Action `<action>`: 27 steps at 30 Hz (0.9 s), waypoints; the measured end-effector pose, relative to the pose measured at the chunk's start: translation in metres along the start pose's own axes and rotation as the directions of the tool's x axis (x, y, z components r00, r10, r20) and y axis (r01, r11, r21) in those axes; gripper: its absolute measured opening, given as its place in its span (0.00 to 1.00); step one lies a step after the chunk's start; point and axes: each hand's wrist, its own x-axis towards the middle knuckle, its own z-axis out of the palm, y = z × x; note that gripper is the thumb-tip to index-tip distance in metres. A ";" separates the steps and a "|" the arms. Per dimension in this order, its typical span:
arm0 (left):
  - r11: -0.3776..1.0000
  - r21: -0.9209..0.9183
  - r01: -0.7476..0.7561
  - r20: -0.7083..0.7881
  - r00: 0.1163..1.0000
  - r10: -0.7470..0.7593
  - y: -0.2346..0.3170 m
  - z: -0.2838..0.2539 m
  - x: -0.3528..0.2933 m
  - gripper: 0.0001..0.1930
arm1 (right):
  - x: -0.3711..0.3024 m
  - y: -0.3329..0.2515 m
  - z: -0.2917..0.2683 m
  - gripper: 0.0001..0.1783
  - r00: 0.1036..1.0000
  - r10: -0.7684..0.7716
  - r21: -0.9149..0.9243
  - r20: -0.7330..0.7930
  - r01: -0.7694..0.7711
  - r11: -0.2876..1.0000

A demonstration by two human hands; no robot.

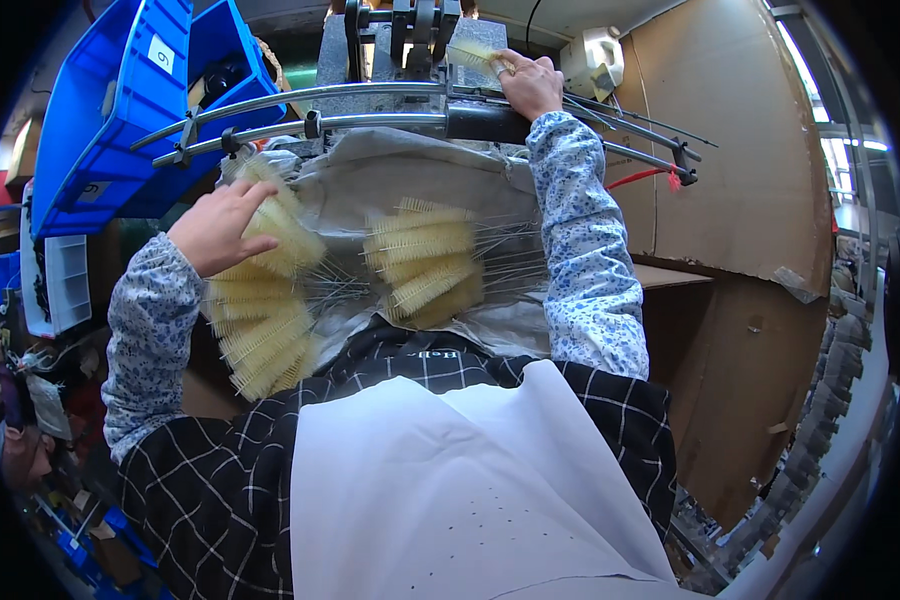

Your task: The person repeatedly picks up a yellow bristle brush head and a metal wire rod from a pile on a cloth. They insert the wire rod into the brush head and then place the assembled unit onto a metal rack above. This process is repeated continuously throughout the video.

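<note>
My left hand (pixel 226 226) lies over the top of a heap of pale yellow bristle brushes (pixel 268 335), its fingers stretched out and the thumb apart. At the metal machine (pixel 418 50), my right hand (pixel 532 86) pinches a pale yellow brush (pixel 472 54), whose bristle end points left. Part of that brush is hidden by the fingers. Between my arms, a second stack of brushes (pixel 425 262) rests on a grey cloth (pixel 345 195). Their thin wire stems (pixel 510 240) point right, toward my right forearm.
Two curved metal rails (pixel 365 122) cross in front of the machine. Blue bins (pixel 120 120) stand at the left, above a white divided tray (pixel 67 285). Large cardboard sheets (pixel 735 150) wall the right side. A white plastic jug (pixel 600 58) is behind my right hand.
</note>
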 end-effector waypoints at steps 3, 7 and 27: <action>0.998 -0.035 -0.043 0.017 0.999 0.043 -0.009 0.017 0.001 0.25 | -0.001 -0.001 -0.004 0.16 0.999 -0.035 -0.005 -0.031 0.034 0.999; 0.997 -0.076 -0.027 -0.013 1.000 0.026 -0.014 0.024 0.010 0.24 | -0.001 0.002 -0.002 0.18 0.997 -0.073 -0.013 -0.021 0.072 0.997; 0.563 -0.823 -0.075 -0.049 0.997 0.061 -0.025 0.006 0.026 0.15 | -0.015 0.043 0.007 0.21 0.968 0.082 0.114 -0.238 -0.056 0.992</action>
